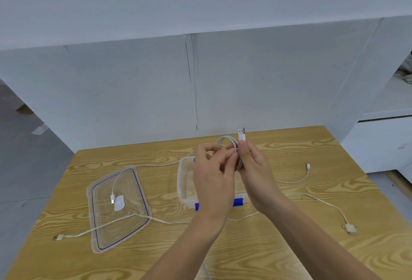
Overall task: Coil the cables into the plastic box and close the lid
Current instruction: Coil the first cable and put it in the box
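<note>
Above the clear plastic box (183,181) with blue clips, both hands hold a white cable (229,140) wound into a small loop. My right hand (254,168) pinches the loop just below its USB plug (241,134), which points up. My left hand (211,172) grips the loop's left side with its fingertips. The clear lid (133,217) with a dark seal line lies flat to the left of the box. A second white cable (124,176) ends with its plug on the lid. A third, cream cable (325,201) crosses the table's front from left to right.
The wooden table (245,253) carries everything. The cream cable's USB plug (58,237) lies near the left edge and its wide connector (350,228) near the right. A loose white cable end (308,166) rests right of the box. White walls stand behind; a white cabinet (383,143) is at right.
</note>
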A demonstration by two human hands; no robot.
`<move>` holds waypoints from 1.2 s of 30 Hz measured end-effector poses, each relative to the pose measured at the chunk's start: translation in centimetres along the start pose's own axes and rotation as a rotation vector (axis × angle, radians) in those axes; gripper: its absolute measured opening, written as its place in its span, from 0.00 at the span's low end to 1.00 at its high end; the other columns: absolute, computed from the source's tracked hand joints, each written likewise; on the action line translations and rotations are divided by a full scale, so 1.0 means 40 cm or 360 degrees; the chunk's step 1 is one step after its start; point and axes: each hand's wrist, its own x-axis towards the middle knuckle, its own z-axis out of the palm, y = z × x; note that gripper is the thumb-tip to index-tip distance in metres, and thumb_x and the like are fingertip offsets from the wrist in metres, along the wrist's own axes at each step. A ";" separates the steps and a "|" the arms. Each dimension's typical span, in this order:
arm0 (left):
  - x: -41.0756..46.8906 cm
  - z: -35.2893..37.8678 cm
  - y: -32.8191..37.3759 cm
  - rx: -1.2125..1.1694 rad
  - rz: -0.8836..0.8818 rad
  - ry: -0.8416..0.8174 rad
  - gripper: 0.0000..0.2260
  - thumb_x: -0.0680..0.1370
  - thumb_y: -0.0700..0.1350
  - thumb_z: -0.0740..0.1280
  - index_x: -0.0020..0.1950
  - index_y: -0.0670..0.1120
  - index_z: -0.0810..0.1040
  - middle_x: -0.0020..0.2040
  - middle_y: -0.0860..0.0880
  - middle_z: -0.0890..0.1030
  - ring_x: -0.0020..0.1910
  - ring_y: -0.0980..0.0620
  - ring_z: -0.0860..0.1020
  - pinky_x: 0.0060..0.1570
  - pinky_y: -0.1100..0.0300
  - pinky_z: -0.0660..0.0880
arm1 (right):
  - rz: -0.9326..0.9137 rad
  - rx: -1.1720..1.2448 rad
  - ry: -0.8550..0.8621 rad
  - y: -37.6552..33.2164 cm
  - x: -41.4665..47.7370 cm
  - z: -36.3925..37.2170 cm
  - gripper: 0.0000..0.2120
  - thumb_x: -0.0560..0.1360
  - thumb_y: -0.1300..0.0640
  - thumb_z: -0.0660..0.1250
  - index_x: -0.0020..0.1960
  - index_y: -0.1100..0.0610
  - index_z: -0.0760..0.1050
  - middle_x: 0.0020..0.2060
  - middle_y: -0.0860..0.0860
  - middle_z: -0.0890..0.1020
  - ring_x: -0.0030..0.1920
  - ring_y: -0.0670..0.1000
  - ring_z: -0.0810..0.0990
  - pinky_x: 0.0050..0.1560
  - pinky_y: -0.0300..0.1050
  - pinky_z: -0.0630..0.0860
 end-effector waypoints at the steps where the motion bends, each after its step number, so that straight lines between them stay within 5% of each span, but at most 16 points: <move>1: -0.002 0.002 -0.007 0.0055 0.0091 0.0005 0.05 0.76 0.45 0.68 0.47 0.49 0.84 0.49 0.57 0.71 0.42 0.59 0.75 0.39 0.67 0.74 | 0.0062 0.0085 -0.0037 -0.003 -0.001 0.001 0.18 0.81 0.51 0.53 0.51 0.62 0.76 0.48 0.65 0.82 0.51 0.63 0.81 0.56 0.57 0.75; 6: -0.006 0.001 -0.013 0.0375 0.0431 -0.0057 0.09 0.76 0.45 0.63 0.52 0.51 0.81 0.57 0.48 0.75 0.47 0.55 0.77 0.35 0.66 0.71 | 0.0243 0.0430 -0.0261 -0.025 0.007 -0.005 0.18 0.82 0.54 0.51 0.48 0.65 0.74 0.42 0.58 0.84 0.47 0.53 0.84 0.48 0.40 0.79; 12: -0.025 -0.018 -0.040 0.0346 0.0563 -0.0130 0.16 0.71 0.35 0.70 0.54 0.52 0.78 0.58 0.47 0.72 0.37 0.61 0.69 0.38 0.69 0.72 | 0.0291 0.0573 -0.0031 -0.046 0.050 -0.016 0.16 0.83 0.55 0.51 0.40 0.60 0.68 0.26 0.52 0.75 0.30 0.50 0.73 0.36 0.42 0.75; 16: -0.036 -0.073 -0.057 -0.0022 0.0132 -0.0256 0.09 0.74 0.43 0.70 0.51 0.55 0.78 0.44 0.58 0.76 0.32 0.58 0.72 0.34 0.72 0.69 | 0.0348 0.0725 0.0036 -0.056 0.072 -0.038 0.16 0.83 0.54 0.51 0.39 0.59 0.66 0.23 0.50 0.67 0.25 0.50 0.71 0.31 0.41 0.74; 20: -0.019 -0.128 -0.089 -0.0185 -0.0299 -0.0492 0.06 0.75 0.45 0.68 0.39 0.49 0.82 0.26 0.54 0.75 0.24 0.61 0.70 0.28 0.70 0.65 | 0.0363 0.0805 0.0005 -0.070 0.082 -0.055 0.15 0.82 0.54 0.52 0.40 0.58 0.68 0.21 0.49 0.65 0.27 0.51 0.74 0.35 0.43 0.76; 30: 0.057 -0.238 -0.222 -0.0525 -0.0955 -0.0819 0.10 0.73 0.48 0.66 0.36 0.45 0.80 0.25 0.49 0.66 0.23 0.53 0.61 0.23 0.63 0.59 | 0.0294 0.0820 -0.0217 -0.093 0.115 -0.087 0.16 0.82 0.53 0.52 0.39 0.57 0.70 0.19 0.45 0.59 0.20 0.44 0.57 0.24 0.38 0.60; 36: 0.118 -0.228 -0.243 -0.1101 -0.1654 -0.0616 0.07 0.78 0.42 0.62 0.44 0.40 0.75 0.25 0.51 0.67 0.19 0.58 0.64 0.14 0.69 0.59 | 0.0237 0.0373 -0.0422 -0.072 0.111 -0.077 0.15 0.82 0.53 0.52 0.41 0.58 0.70 0.20 0.45 0.59 0.21 0.45 0.56 0.25 0.39 0.61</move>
